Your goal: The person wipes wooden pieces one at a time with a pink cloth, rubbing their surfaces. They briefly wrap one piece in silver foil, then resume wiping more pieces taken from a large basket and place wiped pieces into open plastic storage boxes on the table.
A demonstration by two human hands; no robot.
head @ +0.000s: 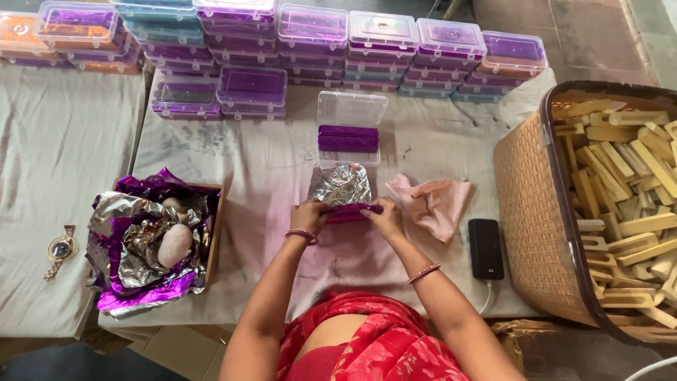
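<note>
Red garment (367, 349) nearest; above it, left hand (307, 215) and right hand (386, 217), fingers clamped on purple foil piece (350, 212) mid-worktop (268, 176), before open clear box (349, 130). Free cloth around; basket (532, 204) at right edge.

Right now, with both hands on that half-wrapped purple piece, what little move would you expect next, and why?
Probably folding the loose foil sheet down over the purple piece. The left hand and right hand pinch its two ends, while the silver side of the foil stands up unfolded behind it. The open clear box beyond already holds wrapped purple bars.
</note>
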